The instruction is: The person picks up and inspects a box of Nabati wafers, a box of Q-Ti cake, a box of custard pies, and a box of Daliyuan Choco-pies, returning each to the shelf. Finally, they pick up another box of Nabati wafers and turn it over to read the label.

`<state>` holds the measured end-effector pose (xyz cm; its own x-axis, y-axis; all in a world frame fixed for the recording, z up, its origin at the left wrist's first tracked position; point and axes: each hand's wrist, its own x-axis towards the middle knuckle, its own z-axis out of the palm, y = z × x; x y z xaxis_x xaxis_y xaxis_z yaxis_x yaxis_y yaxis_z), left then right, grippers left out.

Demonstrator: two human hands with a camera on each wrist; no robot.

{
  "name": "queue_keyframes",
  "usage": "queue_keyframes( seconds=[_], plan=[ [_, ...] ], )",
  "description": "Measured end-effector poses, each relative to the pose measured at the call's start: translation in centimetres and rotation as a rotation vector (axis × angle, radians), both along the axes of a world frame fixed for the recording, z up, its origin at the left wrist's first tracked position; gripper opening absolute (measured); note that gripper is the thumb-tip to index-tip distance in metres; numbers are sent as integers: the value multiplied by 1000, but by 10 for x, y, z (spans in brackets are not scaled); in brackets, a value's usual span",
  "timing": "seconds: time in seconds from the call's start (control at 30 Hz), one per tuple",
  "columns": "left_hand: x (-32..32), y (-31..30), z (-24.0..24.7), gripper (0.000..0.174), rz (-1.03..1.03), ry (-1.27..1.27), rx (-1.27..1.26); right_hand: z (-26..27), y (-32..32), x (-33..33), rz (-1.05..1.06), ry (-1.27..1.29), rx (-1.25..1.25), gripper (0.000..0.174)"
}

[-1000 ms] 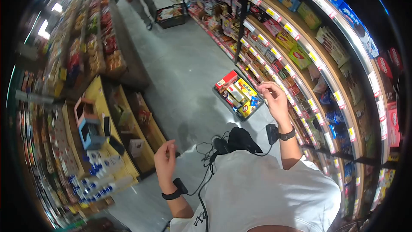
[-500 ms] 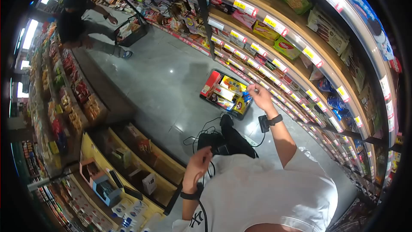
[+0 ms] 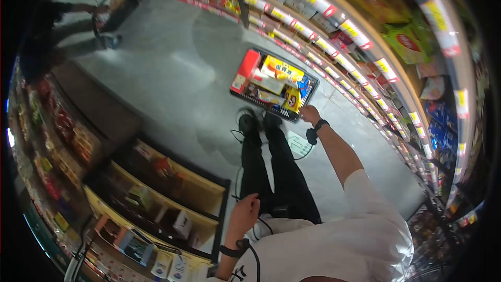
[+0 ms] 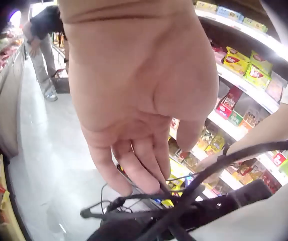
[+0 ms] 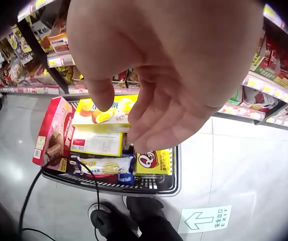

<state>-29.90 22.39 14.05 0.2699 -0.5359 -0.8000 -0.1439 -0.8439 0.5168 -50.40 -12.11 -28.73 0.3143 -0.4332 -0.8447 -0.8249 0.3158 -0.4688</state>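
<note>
A black shopping basket [image 5: 173, 175] stands on the floor just beyond the person's feet, filled with packaged snacks. Inside it are a red box [image 5: 55, 128], a yellow box [image 5: 101, 111], a white-and-yellow box [image 5: 96, 143], a long white packet [image 5: 106, 164] and a yellow pack [image 5: 156, 163]. My right hand [image 3: 310, 115] reaches down to the basket's near right corner in the head view. Its fingers bend loosely, with the thumb apart, holding nothing. My left hand [image 3: 243, 214] hangs before the body, fingers loosely curved and free of any object.
Snack shelves [image 3: 334, 47] with price tags run along the right. At the lower left stands a low wooden display unit [image 3: 219, 219]. Another person [image 3: 57, 36] is at the upper left. A dark cable [image 5: 31, 188] crosses the right wrist view; an exit sign [image 5: 204, 219] lies on the floor.
The head view has tilted down, and the basket appears higher in it. My right hand has lowered to the basket's near corner. My left hand stays before the body, holding nothing.
</note>
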Motion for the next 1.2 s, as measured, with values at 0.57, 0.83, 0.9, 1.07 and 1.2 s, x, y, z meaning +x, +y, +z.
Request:
queue_keyframes(
  seconds=[0.57, 0.83, 0.9, 1.07, 1.2],
  plan=[
    [24, -1, -121, 46, -321, 250, 96, -172, -32, 85, -1089, -258, 334, 45],
    [34, -7, -82, 45, -332, 208, 12, -109, -24, 86, -1002, -337, 279, 49],
    [37, -8, -56, 43, -337, 155, -9, -51, -6, 84, -1039, -330, 221, 46],
    [57, 11, 2, 41, -264, 144, -129, 122, 35, 61, -963, -308, 142, 54],
    [92, 9, 20, 42, -292, 21, -303, 265, 53, 59, -936, -353, 45, 65]
  ],
)
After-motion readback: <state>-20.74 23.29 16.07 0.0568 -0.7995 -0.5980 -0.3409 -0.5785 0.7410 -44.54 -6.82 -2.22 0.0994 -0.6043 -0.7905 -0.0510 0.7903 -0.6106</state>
